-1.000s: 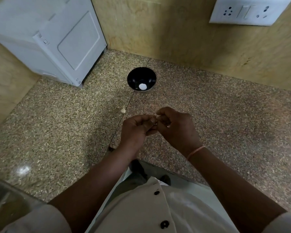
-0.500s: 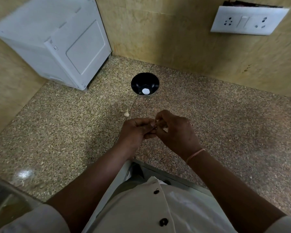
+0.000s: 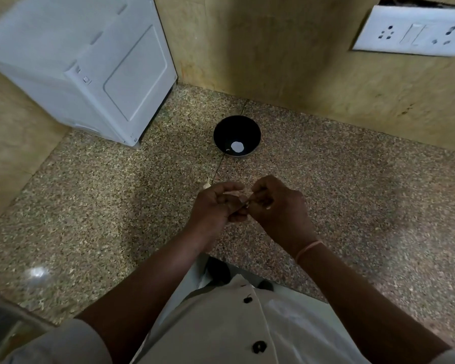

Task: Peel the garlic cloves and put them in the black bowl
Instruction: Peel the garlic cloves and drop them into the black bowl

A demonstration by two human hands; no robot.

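Now pinching garlic clove [image 3: 244,201] with left hand [image 3: 216,207] and right hand [image 3: 279,210] above near counter [image 3: 111,206], papery skin [image 3: 233,192] newly lifted versus a second ago, so peeling likely progressing; black bowl [image 3: 222,132] farther back, well apart.

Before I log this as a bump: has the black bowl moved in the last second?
No. The black bowl still sits on the counter seam near the back wall; only the view shifted.

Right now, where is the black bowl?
Head view, centre: the bowl sits on the counter beyond the left hand and right hand, right of the white appliance, near the wall.
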